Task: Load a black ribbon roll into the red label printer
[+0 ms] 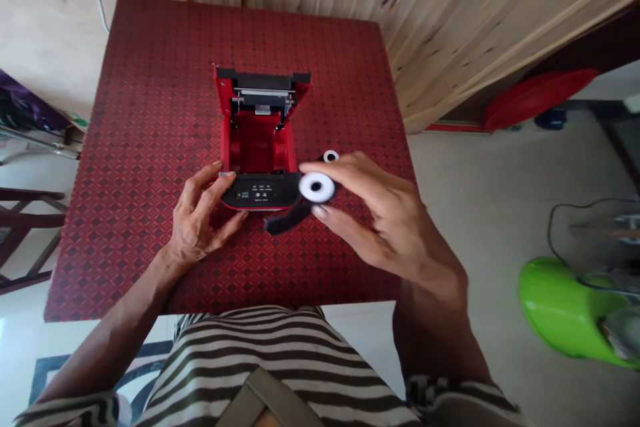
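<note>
A red and black receipt printer (pixel 260 140) stands on the red patterned tablecloth (pixel 150 113), its lid open and its red paper bay showing. My left hand (pixel 197 217) rests against the printer's front left corner, fingers spread on the black control panel. My right hand (pixel 370 207) pinches a small white paper roll (pixel 317 187) just right of the printer's front. A second white roll (pixel 331 156) lies behind my fingers. A dark strip (pixel 287 219) lies on the cloth below the held roll.
The table backs onto a wooden plank wall (pixel 450 13). A bright green object (pixel 565 307) stands on the floor at right, with a red item (pixel 535 97) farther back. Dark chair parts (pixel 25 233) are at left.
</note>
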Tool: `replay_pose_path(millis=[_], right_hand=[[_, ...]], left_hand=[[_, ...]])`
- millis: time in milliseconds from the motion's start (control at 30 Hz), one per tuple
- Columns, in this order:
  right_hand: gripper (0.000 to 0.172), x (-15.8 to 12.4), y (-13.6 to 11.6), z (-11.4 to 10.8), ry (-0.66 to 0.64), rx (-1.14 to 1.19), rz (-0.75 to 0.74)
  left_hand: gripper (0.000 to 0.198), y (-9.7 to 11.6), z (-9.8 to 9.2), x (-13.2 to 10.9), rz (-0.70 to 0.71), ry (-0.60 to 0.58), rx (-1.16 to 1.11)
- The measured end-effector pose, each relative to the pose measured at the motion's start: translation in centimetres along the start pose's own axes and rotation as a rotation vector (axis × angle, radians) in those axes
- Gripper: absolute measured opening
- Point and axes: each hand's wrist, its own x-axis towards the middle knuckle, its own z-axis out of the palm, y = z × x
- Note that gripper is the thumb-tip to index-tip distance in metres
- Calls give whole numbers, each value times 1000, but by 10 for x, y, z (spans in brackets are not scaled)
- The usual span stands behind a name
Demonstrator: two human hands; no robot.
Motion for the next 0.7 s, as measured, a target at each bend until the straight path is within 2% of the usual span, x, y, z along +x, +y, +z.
replay_pose_path(millis=[67, 200, 333, 467, 700], right_hand=[[34, 34, -6, 11, -27, -211, -52], [24, 84, -4, 44, -205, -492, -64], [27, 97, 3, 58, -270, -584, -46], [24, 104, 11, 63, -302, -604, -1], [23, 126, 16, 66, -450, -597, 137]], left_hand=[[78, 0, 0, -1, -12, -2, 0], [78, 1, 0, -4, -34, -22, -2], [79, 2, -1, -5, -32, -24, -9], [79, 2, -1, -6, -44, -38, -21], [80, 2, -2, -6, -41, -43, -33]])
